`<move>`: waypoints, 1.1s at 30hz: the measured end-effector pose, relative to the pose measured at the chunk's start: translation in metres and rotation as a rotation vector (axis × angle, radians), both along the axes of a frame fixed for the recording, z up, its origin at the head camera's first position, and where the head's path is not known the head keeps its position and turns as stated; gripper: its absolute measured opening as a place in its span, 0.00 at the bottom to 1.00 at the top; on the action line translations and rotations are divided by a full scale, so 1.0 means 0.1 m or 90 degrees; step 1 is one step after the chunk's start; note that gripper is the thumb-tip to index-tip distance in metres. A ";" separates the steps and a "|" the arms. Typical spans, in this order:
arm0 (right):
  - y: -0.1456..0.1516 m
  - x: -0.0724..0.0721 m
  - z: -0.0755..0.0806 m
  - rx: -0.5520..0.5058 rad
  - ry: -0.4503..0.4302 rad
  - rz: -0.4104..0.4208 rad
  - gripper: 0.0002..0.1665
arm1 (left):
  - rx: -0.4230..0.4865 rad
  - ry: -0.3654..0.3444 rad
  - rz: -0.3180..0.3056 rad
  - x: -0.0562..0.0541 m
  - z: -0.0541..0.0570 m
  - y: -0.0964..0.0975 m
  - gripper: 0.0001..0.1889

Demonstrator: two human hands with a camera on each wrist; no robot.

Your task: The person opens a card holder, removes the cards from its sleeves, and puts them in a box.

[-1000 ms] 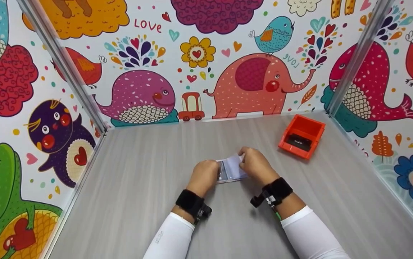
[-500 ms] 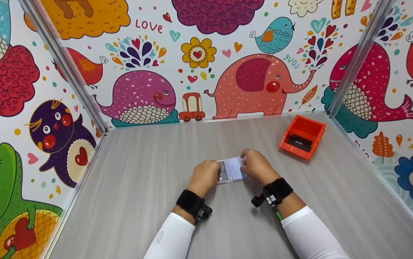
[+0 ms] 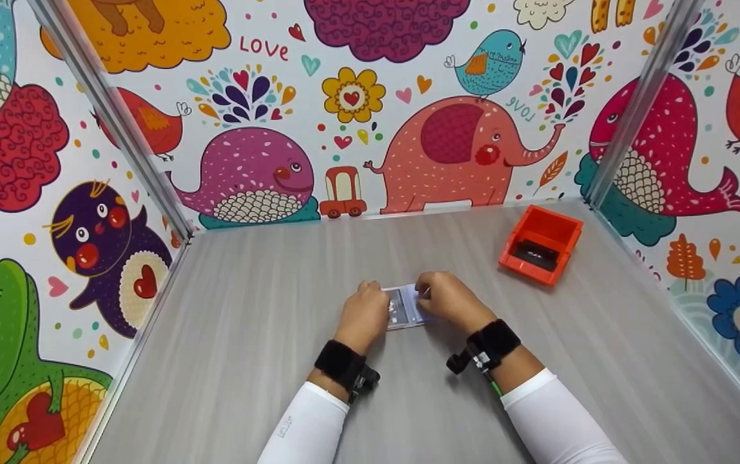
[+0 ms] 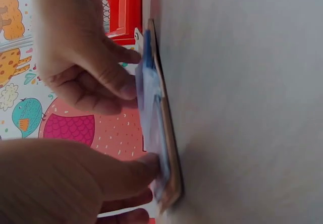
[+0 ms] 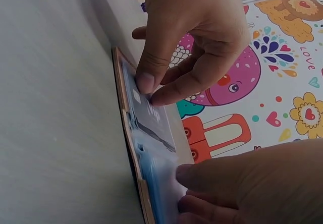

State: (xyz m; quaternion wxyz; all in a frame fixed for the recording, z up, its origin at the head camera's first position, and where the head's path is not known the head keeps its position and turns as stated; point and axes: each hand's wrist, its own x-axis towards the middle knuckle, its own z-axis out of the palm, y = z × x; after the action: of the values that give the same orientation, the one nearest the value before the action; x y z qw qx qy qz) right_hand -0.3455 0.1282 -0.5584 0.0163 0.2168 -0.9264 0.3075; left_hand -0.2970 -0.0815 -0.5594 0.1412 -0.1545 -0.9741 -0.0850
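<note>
An open card holder (image 3: 401, 309) with brown covers lies on the table between the hands. Its left half shows a dark printed card (image 5: 149, 117) under clear plastic; whitish-blue clear sleeves (image 5: 160, 171) make up the right half. My left hand (image 3: 365, 310) grips the left end, thumb and a fingertip close together on the card in the right wrist view. Over the right half, my right hand (image 3: 455, 299) pinches at the clear sleeves with curled fingers. In the left wrist view, the sleeves bow up from the brown cover (image 4: 170, 151) beside the right thumb (image 4: 127, 89).
An orange-red plastic bin (image 3: 554, 230) stands at the back right, with a flat black item (image 3: 536, 255) inside. Printed wall panels with metal corner posts (image 3: 634, 109) enclose the grey table (image 3: 247, 335) at the back and sides.
My right hand has shifted left from the holder's right edge, over the sleeves. The left fingers have lifted a little and show more of the card. Bin and holder stay in place.
</note>
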 end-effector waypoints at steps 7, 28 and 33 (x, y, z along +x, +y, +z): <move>0.00 0.01 -0.01 0.016 -0.042 -0.012 0.10 | 0.002 -0.049 0.011 -0.01 0.05 -0.05 0.10; -0.01 0.00 0.01 0.007 -0.048 -0.028 0.08 | 0.042 -0.083 -0.030 -0.04 0.04 -0.03 0.12; -0.03 -0.01 0.01 -0.052 -0.072 -0.046 0.14 | 0.034 -0.073 -0.036 -0.03 0.01 0.00 0.12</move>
State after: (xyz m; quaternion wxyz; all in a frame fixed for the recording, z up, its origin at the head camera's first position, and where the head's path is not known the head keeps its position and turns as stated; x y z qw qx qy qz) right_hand -0.3462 0.1252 -0.5570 -0.0161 0.1646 -0.9198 0.3558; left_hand -0.3002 -0.0820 -0.5584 0.0866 -0.1727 -0.9733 -0.1237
